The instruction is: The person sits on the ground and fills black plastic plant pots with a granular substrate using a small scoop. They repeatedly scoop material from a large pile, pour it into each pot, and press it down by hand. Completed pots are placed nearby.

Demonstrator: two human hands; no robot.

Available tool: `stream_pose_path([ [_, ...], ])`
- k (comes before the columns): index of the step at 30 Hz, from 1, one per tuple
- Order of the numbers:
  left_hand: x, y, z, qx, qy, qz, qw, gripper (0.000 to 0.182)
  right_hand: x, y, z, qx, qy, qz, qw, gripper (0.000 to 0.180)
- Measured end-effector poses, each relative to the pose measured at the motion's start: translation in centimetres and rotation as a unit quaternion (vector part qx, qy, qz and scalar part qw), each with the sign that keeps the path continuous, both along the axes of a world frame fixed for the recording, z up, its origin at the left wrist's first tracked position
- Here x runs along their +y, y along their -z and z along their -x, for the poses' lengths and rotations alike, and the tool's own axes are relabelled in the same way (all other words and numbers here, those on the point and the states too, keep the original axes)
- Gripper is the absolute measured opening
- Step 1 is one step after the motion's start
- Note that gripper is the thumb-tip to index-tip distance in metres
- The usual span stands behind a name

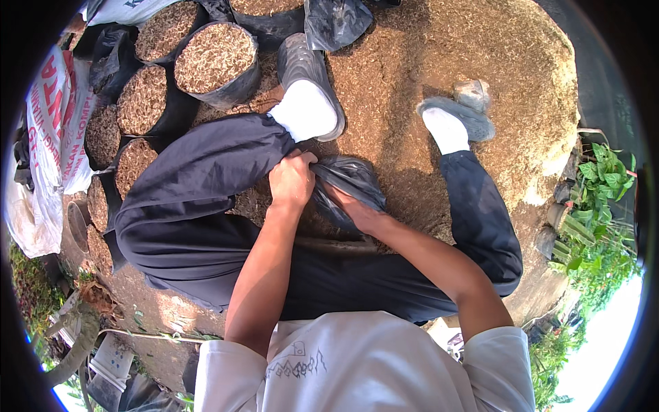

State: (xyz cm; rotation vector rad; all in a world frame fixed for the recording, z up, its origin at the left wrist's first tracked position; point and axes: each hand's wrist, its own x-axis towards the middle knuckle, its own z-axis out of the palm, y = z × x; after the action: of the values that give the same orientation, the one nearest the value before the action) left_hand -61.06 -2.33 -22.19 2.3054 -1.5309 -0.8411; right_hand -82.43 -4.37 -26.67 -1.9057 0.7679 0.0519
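Between my legs lies a black plastic grow bag (368,177), its mouth spread around my right arm. My left hand (292,177) has its fingers closed on the bag's rim, on its left side. Inside the mouth is my right hand (342,198); its fingers are hidden by the plastic, so what they do does not show. Loose brown planting mix, apparently with husks (406,180), spreads over the ground around the bag and my shoes.
Filled black grow bags (216,59) stand in a cluster at upper left, beside white printed sacks (51,129). An empty black bag (337,23) lies at the top. Near my right shoe (458,118) sits a small dusty container (472,95). Potted plants (600,175) line the right edge.
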Motion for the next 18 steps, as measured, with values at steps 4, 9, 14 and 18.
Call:
stream_pose_path([
  [4, 0.2, -0.7, 0.2, 0.005, 0.001, 0.027, 1.0, 0.034, -0.2, -1.1, 0.6, -0.004, -0.01, 0.04, 0.999, 0.048],
  [9, 0.7, -0.9, 0.1, -0.015, 0.004, 0.004, 1.0, 0.033, 0.8, 1.0, -0.2, 0.01, 0.091, -0.072, 0.993, 0.05],
  [14, 0.4, -1.4, 0.2, 0.018, 0.004, -0.023, 1.0, 0.032, 1.2, 2.9, -0.8, 0.078, -0.154, 0.247, 0.953, 0.06],
  [18, 0.0, -2.7, 0.7, 0.023, -0.026, 0.003, 0.999, 0.038, 1.3, 0.8, -0.8, 0.091, -0.146, 0.267, 0.948, 0.064],
])
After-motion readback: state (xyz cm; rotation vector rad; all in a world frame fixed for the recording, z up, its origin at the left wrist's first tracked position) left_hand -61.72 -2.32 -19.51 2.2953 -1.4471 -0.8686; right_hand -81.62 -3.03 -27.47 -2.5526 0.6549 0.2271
